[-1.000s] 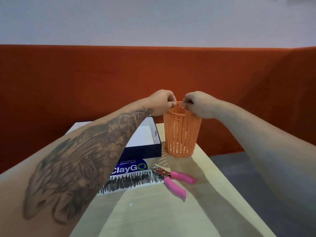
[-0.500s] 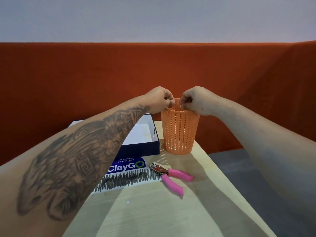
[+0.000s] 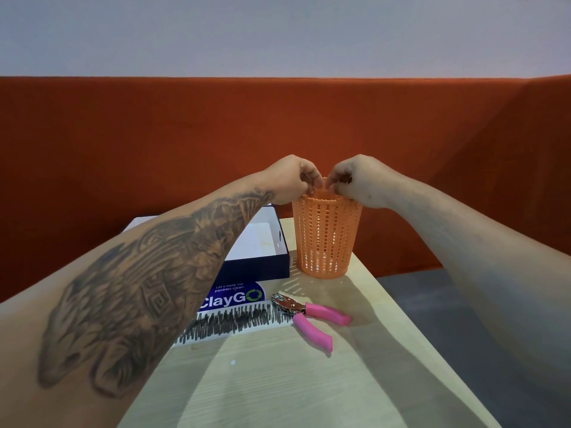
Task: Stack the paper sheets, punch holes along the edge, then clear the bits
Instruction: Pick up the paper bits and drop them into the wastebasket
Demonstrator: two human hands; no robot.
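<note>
The left hand (image 3: 292,179) and right hand (image 3: 360,182) hover over the basket (image 3: 324,239), fingers curled tight. Whether they pinch anything cannot be told.

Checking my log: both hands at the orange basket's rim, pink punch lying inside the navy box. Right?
No: in the head view the pink punch lies on the table, outside the navy box. Left hand and right hand are at the orange basket rim.

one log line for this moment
step: clearing | left hand: fingers curled over orange basket rim | right hand: same | grip contents: unseen | hole punch: on table, untouched
</note>
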